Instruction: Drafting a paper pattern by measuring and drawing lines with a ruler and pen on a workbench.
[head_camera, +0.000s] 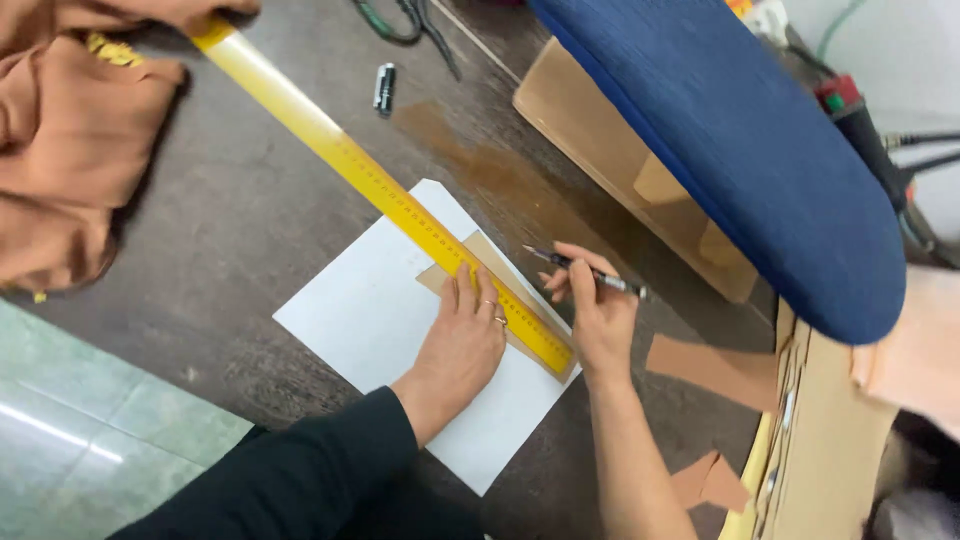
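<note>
Black sleeve at the bottom edge, and the left hand (462, 345) is pressing flat, fingers spread, on the yellow ruler (400, 205), pinning it over a tan card piece (480, 255) on the white sheet (370, 320). That ruler is running long, from upper left down to lower right, across the dark desk (250, 200). Just right of its lower end, the right hand (600, 315) is gripping a pen (590, 273), tip pointing back toward the ruler's edge. Brown cloth (70, 130) is lying far left, a blue padded board (740, 140) is looming on the right.
</note>
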